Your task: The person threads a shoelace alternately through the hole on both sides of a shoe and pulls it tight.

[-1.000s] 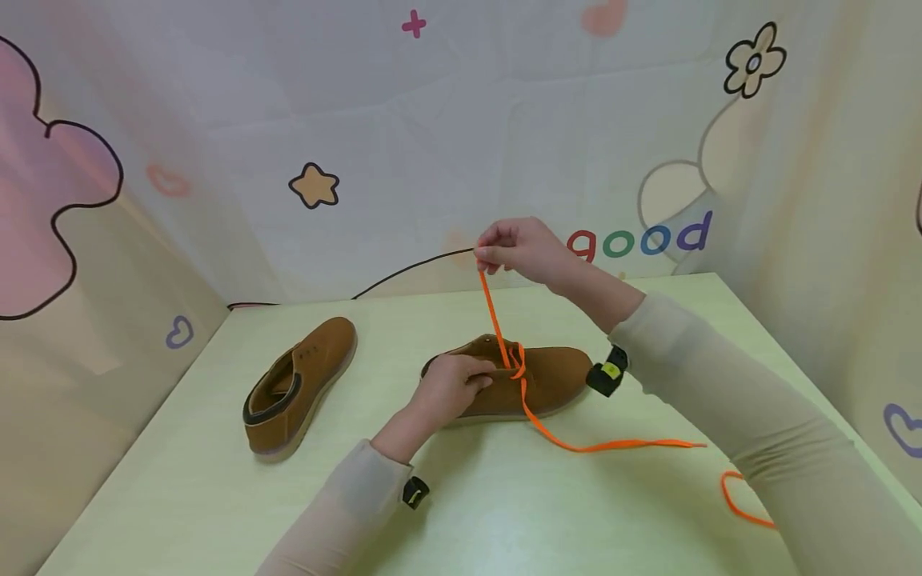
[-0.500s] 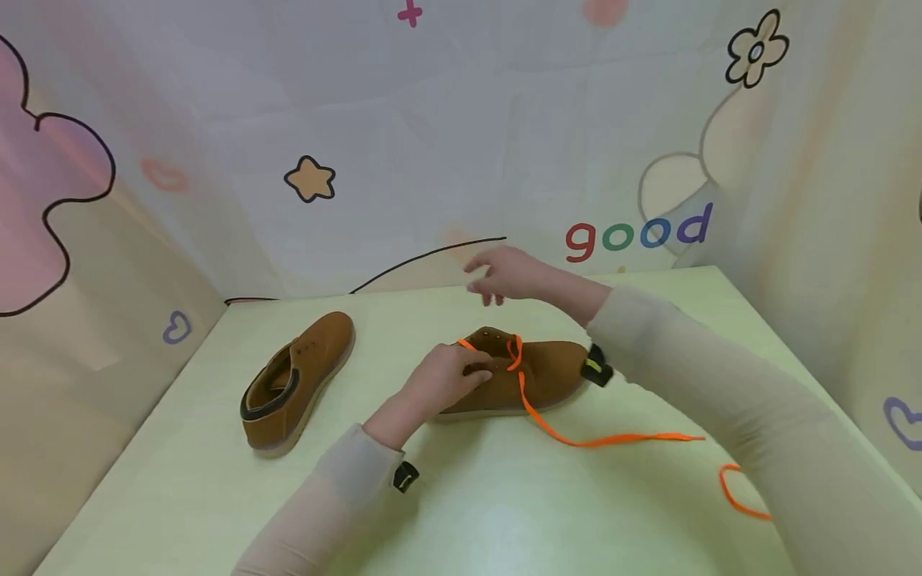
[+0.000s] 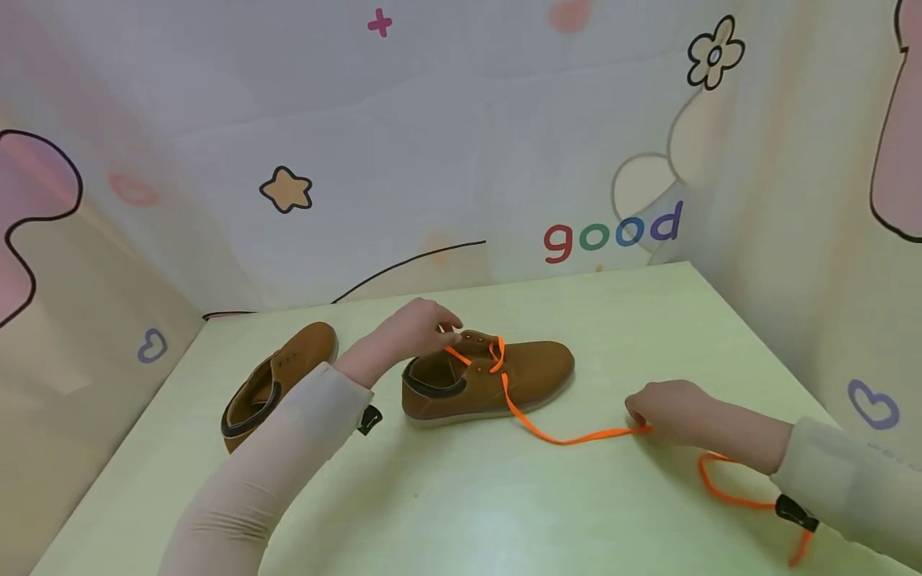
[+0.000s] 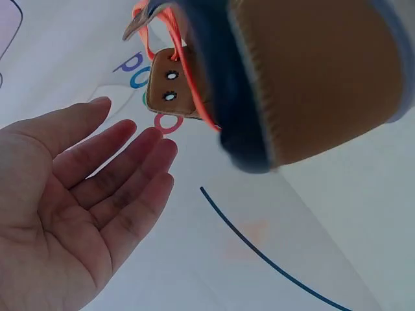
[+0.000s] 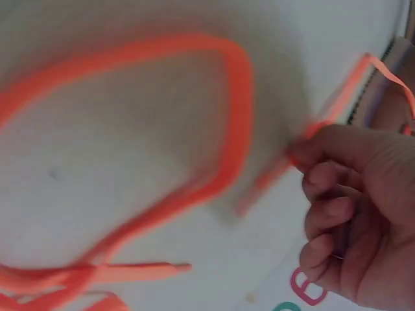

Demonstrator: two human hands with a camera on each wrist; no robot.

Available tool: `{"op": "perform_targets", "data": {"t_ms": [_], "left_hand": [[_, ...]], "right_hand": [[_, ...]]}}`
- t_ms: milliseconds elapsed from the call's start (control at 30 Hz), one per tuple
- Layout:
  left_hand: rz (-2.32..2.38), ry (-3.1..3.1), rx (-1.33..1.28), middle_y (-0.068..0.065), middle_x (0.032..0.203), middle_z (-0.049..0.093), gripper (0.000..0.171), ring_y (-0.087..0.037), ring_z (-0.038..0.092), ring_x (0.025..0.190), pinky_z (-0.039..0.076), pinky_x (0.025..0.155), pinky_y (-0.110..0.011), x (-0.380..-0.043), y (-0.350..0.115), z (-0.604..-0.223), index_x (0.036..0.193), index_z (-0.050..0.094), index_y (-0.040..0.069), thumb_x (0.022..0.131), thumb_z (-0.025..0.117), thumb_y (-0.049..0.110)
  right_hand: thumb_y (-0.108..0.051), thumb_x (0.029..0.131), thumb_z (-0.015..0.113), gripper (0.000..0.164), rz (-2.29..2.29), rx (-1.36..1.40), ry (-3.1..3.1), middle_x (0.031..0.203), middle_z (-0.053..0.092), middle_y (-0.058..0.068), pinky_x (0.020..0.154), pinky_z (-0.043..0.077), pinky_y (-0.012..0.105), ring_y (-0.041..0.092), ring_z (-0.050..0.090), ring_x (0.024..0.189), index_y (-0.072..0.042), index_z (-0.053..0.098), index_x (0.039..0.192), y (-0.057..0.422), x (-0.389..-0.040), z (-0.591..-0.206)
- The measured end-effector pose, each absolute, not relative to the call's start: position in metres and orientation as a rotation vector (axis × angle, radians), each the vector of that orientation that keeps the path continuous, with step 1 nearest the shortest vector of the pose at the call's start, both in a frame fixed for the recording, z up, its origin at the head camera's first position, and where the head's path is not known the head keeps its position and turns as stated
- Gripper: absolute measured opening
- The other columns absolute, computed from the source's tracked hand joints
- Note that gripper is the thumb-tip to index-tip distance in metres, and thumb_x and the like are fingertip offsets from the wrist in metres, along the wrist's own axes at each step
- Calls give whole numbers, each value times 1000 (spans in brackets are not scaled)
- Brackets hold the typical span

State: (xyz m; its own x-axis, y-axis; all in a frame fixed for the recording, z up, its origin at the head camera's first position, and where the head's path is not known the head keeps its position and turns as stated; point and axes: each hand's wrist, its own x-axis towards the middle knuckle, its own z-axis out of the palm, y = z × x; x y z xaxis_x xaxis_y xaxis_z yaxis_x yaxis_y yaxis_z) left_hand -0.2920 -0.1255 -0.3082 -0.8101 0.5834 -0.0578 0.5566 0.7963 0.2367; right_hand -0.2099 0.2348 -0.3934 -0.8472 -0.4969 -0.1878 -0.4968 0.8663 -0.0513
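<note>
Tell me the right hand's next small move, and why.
The right hand should probably carry the orange lace toward the brown shoe that it runs from: the fingers pinch the lace near its tip, it curves slackly between hand and shoe, and two eyelets on the shoe's far flap look unthreaded.

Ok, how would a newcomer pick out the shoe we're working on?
On the pale green table, find the brown shoe nearer the middle, toe on the right hand's side. Unlike the other brown shoe, it carries an orange lace.
</note>
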Motion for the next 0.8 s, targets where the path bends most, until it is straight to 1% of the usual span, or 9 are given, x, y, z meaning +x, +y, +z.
{"op": "perform_targets", "data": {"t_ms": [100, 300, 367, 433, 500, 567, 633, 700, 800], "left_hand": [[293, 2816, 881, -13, 123, 75, 32, -27, 71, 110, 56, 98, -39, -301, -120, -303, 129, 71, 3, 102, 63, 17], [246, 2760, 857, -13, 128, 73, 34, -27, 69, 118, 55, 102, -38, -315, -108, -307, 132, 69, 4, 101, 64, 19], [242, 2758, 859, -13, 127, 73, 33, -26, 69, 117, 55, 102, -37, -318, -105, -310, 131, 70, 4, 101, 65, 18], [229, 2761, 863, -13, 126, 74, 32, -26, 70, 116, 55, 101, -36, -320, -104, -311, 129, 71, 4, 100, 66, 17], [216, 2770, 853, -13, 125, 74, 31, -26, 70, 114, 56, 100, -36, -321, -104, -312, 127, 72, 3, 99, 67, 16], [213, 2778, 834, -13, 123, 75, 29, -26, 70, 112, 56, 99, -36, -322, -104, -312, 124, 74, 3, 98, 68, 15], [222, 2787, 816, -13, 121, 76, 25, -25, 71, 110, 57, 97, -36, -323, -104, -312, 120, 76, 4, 97, 68, 12], [237, 2799, 816, -12, 118, 77, 22, -22, 70, 103, 58, 93, -33, -323, -105, -313, 114, 79, 4, 96, 67, 9], [253, 2816, 835, -8, 104, 78, 17, -15, 63, 84, 54, 79, -26, -325, -106, -315, 102, 81, 5, 95, 66, 5]], "right_hand": [[-1, 86, 71, 25, -66, -780, 2871, 67, 54, -7, 58, 37, 23, 9, 43, 62, -17, 56, 74, 233, -212, -398], [0, 83, 67, 21, -263, -874, 2869, 63, 51, -8, 56, 33, 20, 6, 37, 59, -16, 56, 74, 232, -226, -385], [0, 83, 66, 20, -335, -936, 2903, 63, 54, -10, 57, 34, 20, 4, 40, 59, -16, 56, 75, 230, -231, -376], [-5, 86, 69, 17, -411, -927, 2961, 65, 60, -9, 57, 36, 21, 4, 45, 59, -15, 59, 76, 226, -237, -365], [-11, 90, 72, 15, -489, -877, 3047, 71, 70, -3, 58, 41, 24, 7, 55, 61, -13, 62, 79, 220, -245, -354], [-14, 92, 73, 13, -593, -797, 3126, 77, 76, 7, 59, 44, 26, 15, 64, 64, -9, 65, 82, 212, -255, -343], [-11, 93, 72, 12, -697, -715, 3189, 84, 77, 16, 60, 46, 29, 25, 68, 68, -4, 64, 88, 205, -266, -333], [-8, 96, 68, 12, -786, -658, 3213, 97, 76, 25, 62, 49, 30, 35, 72, 79, 2, 61, 99, 198, -278, -321], [-7, 99, 64, 21, -899, -570, 3214, 110, 73, 31, 65, 51, 32, 42, 73, 92, 6, 57, 113, 185, -298, -301]]}}
